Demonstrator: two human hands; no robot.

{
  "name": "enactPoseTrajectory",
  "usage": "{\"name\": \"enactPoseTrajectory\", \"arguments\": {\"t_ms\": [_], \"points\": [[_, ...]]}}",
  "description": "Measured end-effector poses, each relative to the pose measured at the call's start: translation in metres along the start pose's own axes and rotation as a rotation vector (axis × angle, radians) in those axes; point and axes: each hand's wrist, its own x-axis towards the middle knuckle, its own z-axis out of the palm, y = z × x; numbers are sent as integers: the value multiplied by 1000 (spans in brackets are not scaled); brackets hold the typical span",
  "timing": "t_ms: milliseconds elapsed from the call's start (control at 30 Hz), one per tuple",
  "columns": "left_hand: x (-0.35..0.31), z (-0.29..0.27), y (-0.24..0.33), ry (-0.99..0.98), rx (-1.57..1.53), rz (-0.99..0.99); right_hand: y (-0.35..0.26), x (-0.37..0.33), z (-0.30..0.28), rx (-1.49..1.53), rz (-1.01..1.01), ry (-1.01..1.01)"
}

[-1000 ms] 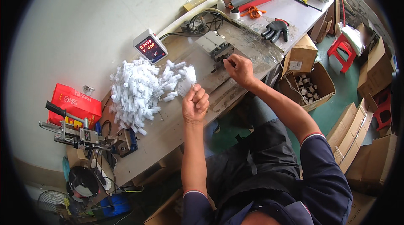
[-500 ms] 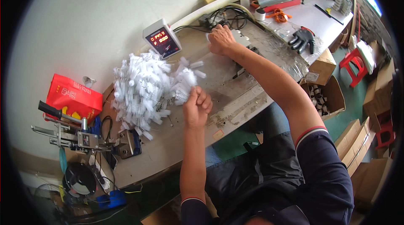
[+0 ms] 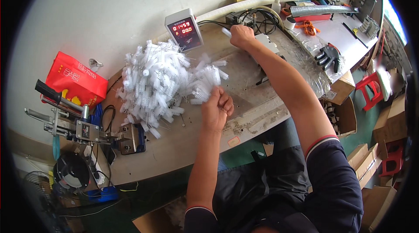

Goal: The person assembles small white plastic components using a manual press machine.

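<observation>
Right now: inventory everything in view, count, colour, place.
Bristle brushes: many, white, heaped on workbench
Digital display: one, white-and-black, by wall
Lever press: one, grey, bench's left end
Bag: one, red, behind press
Tubes: several, white and yellowish, by wall
Glove: one, black, bench's right
Stool: at least one, red, right floor
Cartons: several, brown, right floor
Left hand: one, bare, at brushes' edge
Right hand: one, bare, holding white piece by black cables

The wall is bright; shadow lies beneath the table. Glare: upper right. Rim: fisheye curvature, black vignetting.
</observation>
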Motion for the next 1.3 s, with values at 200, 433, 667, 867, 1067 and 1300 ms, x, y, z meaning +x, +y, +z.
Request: {"name": "enactPoseTrajectory", "arguments": {"t_ms": [200,433,667,867,1067,1300], "points": [[-7,-6,2,85,39,48,-9,-131,-30,495,-103,278],[2,1,-7,-7,75,72,72,-298,-19,710,143,193],[-6,-9,-10,-13,89,145,78,-277,-11,633,185,314],[-8,-6,-10,-39,79,147,75,-262,-2,569,234,318],[-6,-7,-10,-25,60,137,67,-254,1,561,286,330],[-5,-5,-11,-1,58,153,68,-250,-1,565,308,298]]}}
